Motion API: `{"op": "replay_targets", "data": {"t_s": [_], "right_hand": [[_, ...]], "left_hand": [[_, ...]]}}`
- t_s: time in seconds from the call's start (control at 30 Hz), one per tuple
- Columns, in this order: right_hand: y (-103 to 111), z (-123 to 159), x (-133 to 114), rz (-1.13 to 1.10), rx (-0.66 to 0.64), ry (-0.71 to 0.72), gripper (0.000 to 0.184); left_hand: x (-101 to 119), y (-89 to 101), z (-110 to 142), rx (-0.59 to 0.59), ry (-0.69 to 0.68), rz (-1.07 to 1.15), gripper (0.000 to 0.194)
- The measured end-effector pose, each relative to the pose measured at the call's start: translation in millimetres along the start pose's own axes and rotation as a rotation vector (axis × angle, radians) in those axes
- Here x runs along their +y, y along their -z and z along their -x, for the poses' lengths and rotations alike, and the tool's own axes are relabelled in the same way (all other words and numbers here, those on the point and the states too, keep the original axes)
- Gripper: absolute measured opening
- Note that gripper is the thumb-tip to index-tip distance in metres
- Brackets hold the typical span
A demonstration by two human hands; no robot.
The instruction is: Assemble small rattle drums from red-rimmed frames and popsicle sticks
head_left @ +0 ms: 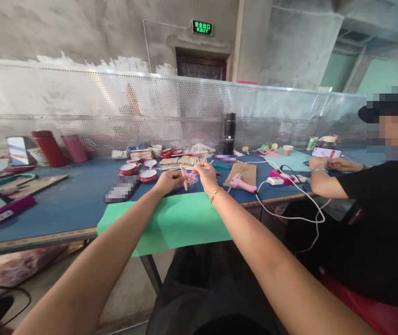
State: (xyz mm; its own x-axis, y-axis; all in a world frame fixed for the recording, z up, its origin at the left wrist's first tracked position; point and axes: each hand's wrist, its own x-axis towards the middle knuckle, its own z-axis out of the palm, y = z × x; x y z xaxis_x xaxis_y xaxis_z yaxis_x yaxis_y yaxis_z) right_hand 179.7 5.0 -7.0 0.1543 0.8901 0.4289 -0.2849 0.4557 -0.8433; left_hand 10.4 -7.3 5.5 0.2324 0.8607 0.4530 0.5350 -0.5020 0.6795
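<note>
So the left hand (169,182) has one wooden stick (185,183) pinched, long axis roughly upright, just left of the right hand (205,177). That one's fingers are curled; can't tell if they're gripping anything. Stick's over the worktop (89,180), by one pile of pinkish bits (192,180), uncountable. Also: three white-topped red discs (148,175) facing up, one pink glue gun (242,183), one green sheet (185,223).

A thin gold chain bracelet (215,194) circles the right wrist; both forearms (254,235) are bare, and black clothing (199,288) covers the lap.
</note>
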Motion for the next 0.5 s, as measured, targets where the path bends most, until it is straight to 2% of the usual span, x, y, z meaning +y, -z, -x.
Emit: {"op": "replay_targets", "data": {"t_s": [0.5], "right_hand": [[-0.6, 0.0, 1.8, -0.004, -0.050, 0.006, 0.014]], "left_hand": [[-3.6, -0.5, 0.1, 0.002, -0.004, 0.020, 0.046]]}}
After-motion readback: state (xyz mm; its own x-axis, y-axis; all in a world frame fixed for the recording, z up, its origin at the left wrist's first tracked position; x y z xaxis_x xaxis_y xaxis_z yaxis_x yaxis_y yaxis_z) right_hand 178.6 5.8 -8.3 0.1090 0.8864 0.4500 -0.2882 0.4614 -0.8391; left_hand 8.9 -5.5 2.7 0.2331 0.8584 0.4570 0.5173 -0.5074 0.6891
